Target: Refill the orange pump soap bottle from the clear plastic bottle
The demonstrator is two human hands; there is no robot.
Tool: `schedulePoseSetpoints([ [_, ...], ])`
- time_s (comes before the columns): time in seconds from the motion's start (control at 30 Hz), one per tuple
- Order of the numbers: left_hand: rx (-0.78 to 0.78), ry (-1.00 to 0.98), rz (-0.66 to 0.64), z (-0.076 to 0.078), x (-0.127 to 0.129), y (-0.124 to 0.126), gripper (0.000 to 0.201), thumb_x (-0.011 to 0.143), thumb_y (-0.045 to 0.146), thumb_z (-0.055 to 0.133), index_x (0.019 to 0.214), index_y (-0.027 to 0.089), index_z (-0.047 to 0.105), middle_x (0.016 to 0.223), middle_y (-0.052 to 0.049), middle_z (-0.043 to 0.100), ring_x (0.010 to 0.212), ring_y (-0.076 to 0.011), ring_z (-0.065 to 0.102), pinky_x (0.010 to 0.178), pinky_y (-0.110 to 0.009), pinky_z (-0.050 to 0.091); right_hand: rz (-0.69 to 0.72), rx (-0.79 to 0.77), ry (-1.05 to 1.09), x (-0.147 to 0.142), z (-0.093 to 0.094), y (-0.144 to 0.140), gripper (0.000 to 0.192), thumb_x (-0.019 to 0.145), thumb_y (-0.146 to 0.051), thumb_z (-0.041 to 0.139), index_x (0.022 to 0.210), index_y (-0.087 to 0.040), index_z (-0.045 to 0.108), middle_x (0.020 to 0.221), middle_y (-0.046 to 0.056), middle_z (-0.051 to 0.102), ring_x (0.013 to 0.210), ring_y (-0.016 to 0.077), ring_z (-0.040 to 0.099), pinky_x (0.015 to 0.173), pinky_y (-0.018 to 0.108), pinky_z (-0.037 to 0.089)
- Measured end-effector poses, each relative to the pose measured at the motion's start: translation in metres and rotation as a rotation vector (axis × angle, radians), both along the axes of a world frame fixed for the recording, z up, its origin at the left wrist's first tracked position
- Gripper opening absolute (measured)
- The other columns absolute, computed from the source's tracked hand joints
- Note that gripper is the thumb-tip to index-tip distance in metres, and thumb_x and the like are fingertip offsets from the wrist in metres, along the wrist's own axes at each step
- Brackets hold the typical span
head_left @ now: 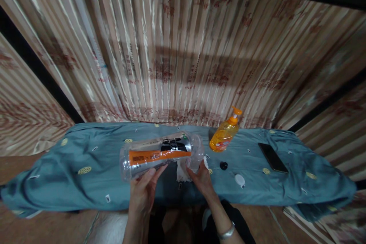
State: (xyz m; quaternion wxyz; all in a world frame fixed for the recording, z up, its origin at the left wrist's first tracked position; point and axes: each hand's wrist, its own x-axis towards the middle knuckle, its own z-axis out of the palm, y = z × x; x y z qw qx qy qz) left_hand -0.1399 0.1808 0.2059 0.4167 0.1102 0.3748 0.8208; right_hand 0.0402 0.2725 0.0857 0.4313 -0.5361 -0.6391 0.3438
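Note:
A large clear plastic bottle (160, 156) with a silver, black and orange label is held sideways, its neck end pointing right. My left hand (143, 188) supports it from below, fingers closed against the label. At the neck end, my right hand (201, 178) grips a crumpled white tissue (182, 172) against the clear plastic. Part of the tissue hangs down under the bottle; the bottle covers some of my fingertips. To the right of my right hand, a small black cap (223, 165) and a round white disc (239, 179) lie on the cloth.
A blue-green patterned cloth (94, 175) covers the long surface. Towards the back right stands an orange pump bottle (224, 135); a dark phone (273, 157) lies farther right. Behind hangs a striped curtain (177, 65), with dark frame bars at both sides.

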Motion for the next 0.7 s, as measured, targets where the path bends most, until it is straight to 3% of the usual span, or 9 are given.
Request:
schedulePoseSetpoints([
  [0.27,0.020,0.010,0.026,-0.001,-0.003,-0.001,0.052,0.045,0.025,0.099,0.093,0.021,0.077,0.084,-0.005,0.080,0.088,-0.0341,0.077,0.088,-0.067,0.060,-0.017,0.040,-0.055,-0.004,-0.005,-0.003,0.053,0.080,-0.039,0.068,0.129,-0.020,0.059,0.112,0.010,0.077,0.104,0.0319,0.075,0.092,0.049,0.061],
  [0.57,0.007,0.024,0.029,0.005,-0.002,-0.003,0.053,0.042,0.028,0.101,0.090,0.020,0.078,0.081,-0.005,0.080,0.080,-0.0302,0.078,0.075,-0.052,0.068,-0.005,0.061,-0.055,-0.002,-0.005,-0.003,0.061,0.077,-0.044,0.070,0.131,-0.018,0.059,0.124,0.014,0.072,0.117,0.0354,0.069,0.103,0.056,0.054],
  [0.7,0.013,0.023,0.017,0.000,-0.004,-0.002,0.051,0.045,0.029,0.100,0.090,0.020,0.078,0.084,-0.007,0.080,0.083,-0.0313,0.078,0.074,-0.050,0.068,0.018,0.064,-0.022,0.000,0.003,-0.001,0.067,0.074,-0.042,0.075,0.136,-0.022,0.055,0.117,0.010,0.073,0.113,0.0363,0.070,0.097,0.057,0.057],
])
